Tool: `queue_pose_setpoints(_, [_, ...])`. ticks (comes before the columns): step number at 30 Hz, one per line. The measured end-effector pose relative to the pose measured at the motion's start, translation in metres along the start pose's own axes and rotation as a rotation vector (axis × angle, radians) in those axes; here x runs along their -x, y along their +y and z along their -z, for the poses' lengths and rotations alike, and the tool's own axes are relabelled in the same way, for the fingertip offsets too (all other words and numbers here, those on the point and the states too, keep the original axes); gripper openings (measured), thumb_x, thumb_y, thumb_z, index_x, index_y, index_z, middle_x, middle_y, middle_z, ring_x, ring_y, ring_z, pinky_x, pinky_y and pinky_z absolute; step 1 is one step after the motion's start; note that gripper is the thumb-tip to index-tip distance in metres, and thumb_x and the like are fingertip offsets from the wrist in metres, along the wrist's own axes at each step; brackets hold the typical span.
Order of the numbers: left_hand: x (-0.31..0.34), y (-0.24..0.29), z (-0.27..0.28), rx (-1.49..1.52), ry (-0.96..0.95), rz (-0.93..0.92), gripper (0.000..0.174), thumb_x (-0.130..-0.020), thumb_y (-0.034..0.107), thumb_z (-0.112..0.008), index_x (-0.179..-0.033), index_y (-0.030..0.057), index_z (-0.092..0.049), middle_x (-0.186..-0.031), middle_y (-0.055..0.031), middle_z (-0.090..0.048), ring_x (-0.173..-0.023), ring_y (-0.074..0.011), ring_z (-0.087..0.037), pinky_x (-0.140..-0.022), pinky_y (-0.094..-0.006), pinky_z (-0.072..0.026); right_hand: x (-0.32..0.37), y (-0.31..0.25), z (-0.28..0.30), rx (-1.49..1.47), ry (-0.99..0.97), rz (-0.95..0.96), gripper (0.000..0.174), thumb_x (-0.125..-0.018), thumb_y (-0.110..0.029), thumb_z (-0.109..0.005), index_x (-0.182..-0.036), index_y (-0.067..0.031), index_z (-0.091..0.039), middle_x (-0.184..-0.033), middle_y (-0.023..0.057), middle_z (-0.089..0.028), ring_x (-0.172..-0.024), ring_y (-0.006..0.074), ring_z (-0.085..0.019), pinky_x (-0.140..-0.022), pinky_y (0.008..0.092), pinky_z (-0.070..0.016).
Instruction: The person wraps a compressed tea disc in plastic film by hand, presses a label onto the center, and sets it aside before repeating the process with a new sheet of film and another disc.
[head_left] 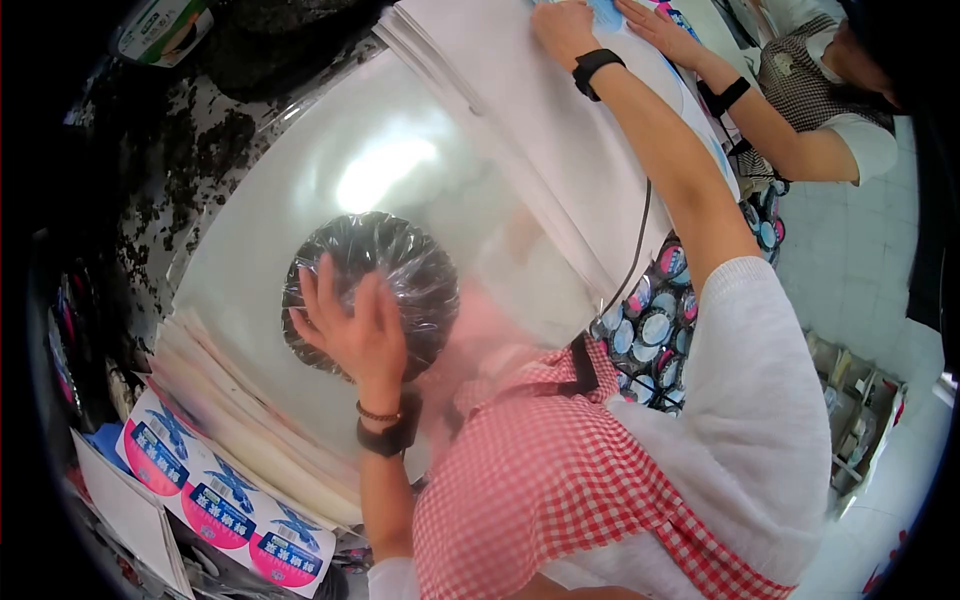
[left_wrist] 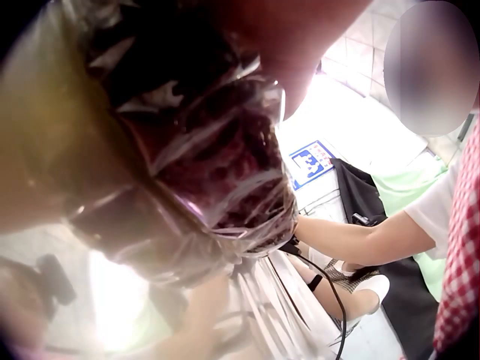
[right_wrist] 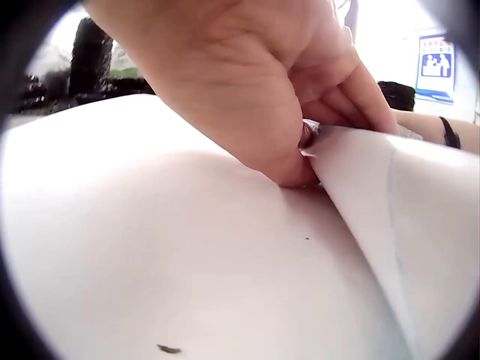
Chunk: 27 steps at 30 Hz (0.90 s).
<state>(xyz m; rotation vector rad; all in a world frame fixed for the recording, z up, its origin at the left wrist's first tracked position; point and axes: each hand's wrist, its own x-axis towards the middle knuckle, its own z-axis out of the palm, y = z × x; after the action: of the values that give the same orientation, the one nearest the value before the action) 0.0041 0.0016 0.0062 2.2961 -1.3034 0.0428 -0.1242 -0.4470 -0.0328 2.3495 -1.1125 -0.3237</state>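
Clear, crinkled plastic wraps a round black bundle, which lies on a glossy sheet, between the sheet's middle and the edge nearest the person's red gingham apron. The left hand rests over the bundle, fingers spread and not wrapped round it. A stack of white sheets overlaps the glossy sheet's right side. At the far end of that stack, the right hand pinches the turned-up edge of a white sheet between thumb and fingers, as the right-wrist view shows; a small dark fleck lies on the white surface beneath. Just beside the right hand, a second person's hand lies with fingers extended at the stack's far edge. A black cord runs down across the stack's right edge. Near that edge's lower corner sits a pile of round pieces, pale blue and pink. Off the glossy sheet's lower-left edge lie printed labels in pink, blue and white.
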Motion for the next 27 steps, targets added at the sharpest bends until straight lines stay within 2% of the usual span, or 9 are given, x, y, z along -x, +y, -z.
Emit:
queue_pose_setpoints(4, [0.000, -0.001, 0.001, -0.012, -0.017, 0.008, 0.013, -0.086, 0.024, -0.063, -0.098, 0.0215, -0.068, -0.142, -0.0101, -0.045, -0.136, -0.0354, -0.034, -0.110, -0.0566, -0.0149, -0.009, -0.006, -0.004, 0.546, 0.148, 0.101, 0.011, -0.076, -0.012, -0.060, -0.071, -0.0056, -0.068, -0.072, 0.0182, -0.069, -0.068, 0.0399, -0.068, -0.047, 0.0451, -0.0520])
queue_pose_setpoints(9, [0.002, -0.001, 0.000, 0.002, 0.003, 0.014, 0.017, -0.093, 0.030, -0.056, -0.099, 0.0197, -0.069, -0.142, -0.0057, -0.046, -0.138, -0.0309, -0.032, -0.111, -0.0542, -0.0123, -0.002, 0.038, 0.015, -0.293, 0.209, 0.196, 0.016, -0.081, -0.012, -0.054, -0.086, -0.0010, -0.064, -0.078, 0.0206, -0.069, -0.072, 0.0359, -0.069, -0.053, 0.0483, -0.0527])
queue_pose_setpoints(11, [0.001, 0.001, 0.000, 0.000, 0.011, 0.021, 0.017, -0.093, 0.030, -0.056, -0.099, 0.0197, -0.069, -0.142, -0.0056, -0.046, -0.138, -0.0306, -0.032, -0.111, -0.0543, -0.0123, 0.012, 0.035, 0.022, -0.247, 0.229, 0.149, 0.017, -0.083, -0.014, -0.052, -0.090, -0.0010, -0.060, -0.078, 0.0191, -0.069, -0.070, 0.0370, -0.068, -0.057, 0.0482, -0.0533])
queue_pose_setpoints(14, [0.001, 0.001, 0.000, -0.001, 0.011, 0.015, 0.016, -0.092, 0.030, -0.057, -0.097, 0.0198, -0.069, -0.142, -0.0054, -0.046, -0.138, -0.0302, -0.032, -0.111, -0.0542, -0.0124, 0.012, 0.026, 0.028, -0.216, 0.152, -0.011, 0.023, -0.094, -0.019, -0.047, -0.103, 0.0020, -0.053, -0.099, 0.0282, -0.065, -0.082, 0.0347, -0.069, -0.066, 0.0424, -0.0559])
queue_pose_setpoints(17, [0.002, -0.001, -0.003, -0.031, 0.010, 0.003, 0.016, -0.092, 0.028, -0.057, -0.099, 0.0191, -0.068, -0.141, -0.0056, -0.047, -0.137, -0.0305, -0.033, -0.111, -0.0541, -0.0125, 0.003, 0.042, 0.014, -0.319, 0.432, 0.036, 0.016, -0.084, -0.010, -0.055, -0.094, 0.0025, -0.053, -0.097, 0.0286, -0.064, -0.080, 0.0385, -0.068, -0.063, 0.0445, -0.0552])
queue_pose_setpoints(19, [0.002, -0.002, -0.002, -0.041, 0.017, -0.011, 0.017, -0.092, 0.026, -0.057, -0.104, 0.0181, -0.066, -0.141, -0.0058, -0.047, -0.136, -0.0311, -0.034, -0.111, -0.0542, -0.0125, 0.009, 0.080, 0.063, -0.237, 0.659, -0.152, 0.015, -0.081, -0.017, -0.059, -0.085, -0.0034, -0.063, -0.080, 0.0188, -0.064, -0.078, 0.0391, -0.062, -0.066, 0.0486, -0.0467])
queue_pose_setpoints(20, [0.001, -0.003, -0.002, -0.040, 0.018, -0.021, 0.020, -0.092, 0.025, -0.056, -0.108, 0.0176, -0.065, -0.140, -0.0059, -0.048, -0.136, -0.0316, -0.035, -0.111, -0.0544, -0.0126, 0.013, 0.106, 0.076, -0.472, 0.718, -0.189, 0.018, -0.081, -0.017, -0.060, -0.089, -0.0010, -0.058, -0.081, 0.0232, -0.059, -0.080, 0.0445, -0.057, -0.072, 0.0515, -0.0453])
queue_pose_setpoints(23, [0.001, 0.001, 0.000, -0.021, 0.037, -0.003, 0.037, -0.091, 0.024, -0.056, -0.127, 0.0129, -0.054, -0.138, -0.0071, -0.049, -0.134, -0.0304, -0.038, -0.111, -0.0532, -0.0143, 0.060, 0.141, 0.134, -1.011, 0.820, -0.236, 0.019, -0.081, -0.013, -0.060, -0.096, -0.0021, -0.059, -0.094, 0.0248, -0.058, -0.090, 0.0437, -0.056, -0.077, 0.0494, -0.0469])
queue_pose_setpoints(27, [0.003, -0.007, -0.006, -0.045, 0.052, 0.034, 0.043, -0.091, 0.027, -0.055, -0.131, 0.0091, -0.052, -0.137, -0.0089, -0.049, -0.133, -0.0273, -0.039, -0.111, -0.0510, -0.0159, 0.176, 0.054, 0.177, -1.571, 0.565, -0.026, 0.026, -0.080, -0.008, -0.060, -0.106, -0.0037, -0.060, -0.110, 0.0268, -0.056, -0.103, 0.0425, -0.055, -0.084, 0.0466, -0.0492])
